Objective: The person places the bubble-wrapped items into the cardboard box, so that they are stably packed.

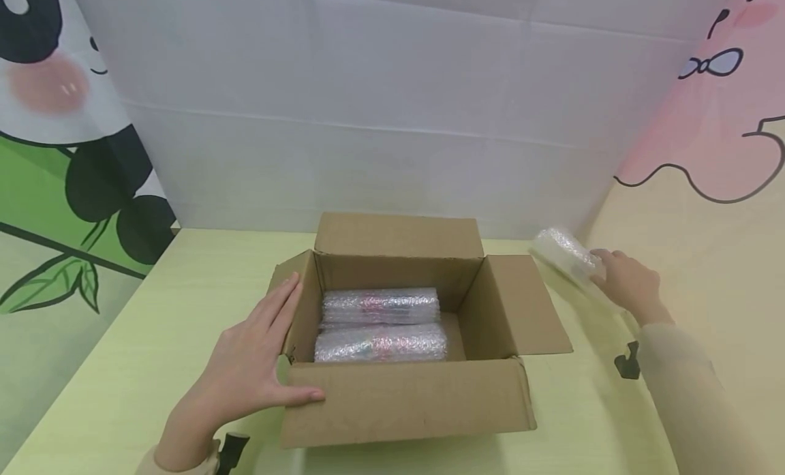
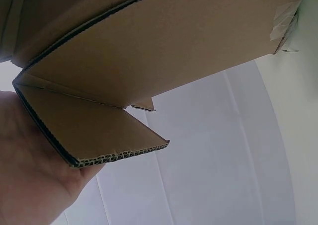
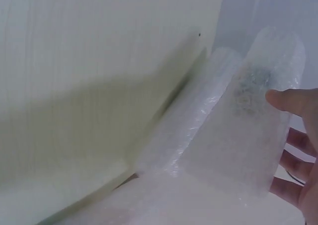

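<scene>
An opened cardboard box [image 1: 407, 400] stands at the middle of the table, its flaps folded outward. Inside lie two bubble-wrapped rolls [image 1: 380, 343], side by side, with pinkish patches showing through the wrap. My left hand [image 1: 245, 362] rests against the left side of the box, fingers straight along the left flap [image 2: 94, 125] and thumb over the front flap. At the table's right edge my right hand [image 1: 628, 284] grips another bubble-wrapped roll [image 3: 238, 120]; the thumb lies across its near face, fingers on the far side. A dark patch shows through its wrap.
Beside the held roll, the right wrist view shows more bubble-wrapped rolls [image 3: 198, 106] along the table edge. A white sheet [image 1: 392, 120] hangs behind the table [image 1: 153, 339]. Cartoon-printed panels [image 1: 705, 189] flank it.
</scene>
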A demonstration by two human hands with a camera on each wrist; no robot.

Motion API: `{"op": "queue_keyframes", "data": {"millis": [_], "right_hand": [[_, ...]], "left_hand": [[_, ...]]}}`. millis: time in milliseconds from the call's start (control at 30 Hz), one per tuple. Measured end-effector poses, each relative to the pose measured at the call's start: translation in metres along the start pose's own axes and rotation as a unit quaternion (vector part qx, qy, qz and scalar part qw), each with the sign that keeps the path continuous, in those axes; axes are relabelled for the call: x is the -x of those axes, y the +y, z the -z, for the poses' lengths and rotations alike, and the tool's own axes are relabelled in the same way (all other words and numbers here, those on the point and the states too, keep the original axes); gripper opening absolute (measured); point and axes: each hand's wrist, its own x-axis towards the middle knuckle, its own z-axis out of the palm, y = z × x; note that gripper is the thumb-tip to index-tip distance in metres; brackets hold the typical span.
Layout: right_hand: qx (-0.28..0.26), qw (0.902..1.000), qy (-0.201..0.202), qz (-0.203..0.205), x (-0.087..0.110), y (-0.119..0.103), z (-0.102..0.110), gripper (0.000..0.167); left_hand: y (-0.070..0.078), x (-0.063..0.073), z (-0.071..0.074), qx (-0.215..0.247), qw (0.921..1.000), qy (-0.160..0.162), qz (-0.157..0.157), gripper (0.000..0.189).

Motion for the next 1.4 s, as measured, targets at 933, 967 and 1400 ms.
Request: {"op": "queue_keyframes", "data": {"millis": [933,967,1400], "right_hand": [[0.011,0.9191,0.309,0.244,0.024,-0.162,0.126,0.052],[0.010,0.9110,0.319,0.262,0.025,-0.169,0.128,0.052],[0.010,0.8645,0.256,0.433,0.033,-0.252,0.143,0.054]], "left_hand": [[-0.001,0.000,-0.002,-0.001,1.0000,0.001,0.002,0.134],[-0.001,0.000,-0.002,-0.002,1.0000,0.001,0.002,0.134],[-0.001,0.000,-0.002,-0.001,1.0000,0.001,0.004,0.135]]}}
